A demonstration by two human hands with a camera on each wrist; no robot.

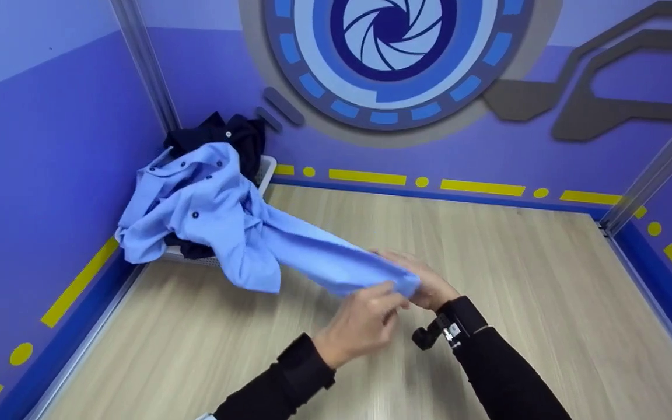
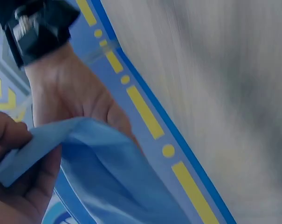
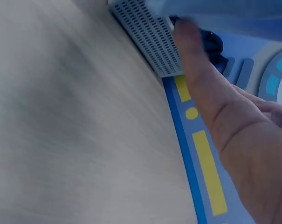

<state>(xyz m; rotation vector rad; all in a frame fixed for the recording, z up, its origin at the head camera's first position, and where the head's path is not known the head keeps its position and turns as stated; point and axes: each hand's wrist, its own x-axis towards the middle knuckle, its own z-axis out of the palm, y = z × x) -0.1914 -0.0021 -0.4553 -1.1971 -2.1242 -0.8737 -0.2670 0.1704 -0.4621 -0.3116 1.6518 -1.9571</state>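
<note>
A light blue shirt (image 1: 213, 198) with dark buttons lies heaped over a white basket, and one sleeve (image 1: 336, 251) stretches out from it toward me, lifted above the table. My left hand (image 1: 359, 321) pinches the sleeve's end between thumb and fingers; the left wrist view shows the folded edge of the cloth (image 2: 43, 135) in that grip. Behind the sleeve's end is my right hand (image 1: 429, 286), partly hidden by the cloth. In the right wrist view its thumb (image 3: 206, 88) is straight and reaches up to the sleeve, with the other fingers mostly out of sight.
Dark clothing (image 1: 242, 140) with a light button sits in the white basket (image 1: 267, 172) at the back left corner. Blue-purple panels (image 1: 207, 64) with yellow markings wall in the wood-grain table (image 1: 487, 251) at the back and sides.
</note>
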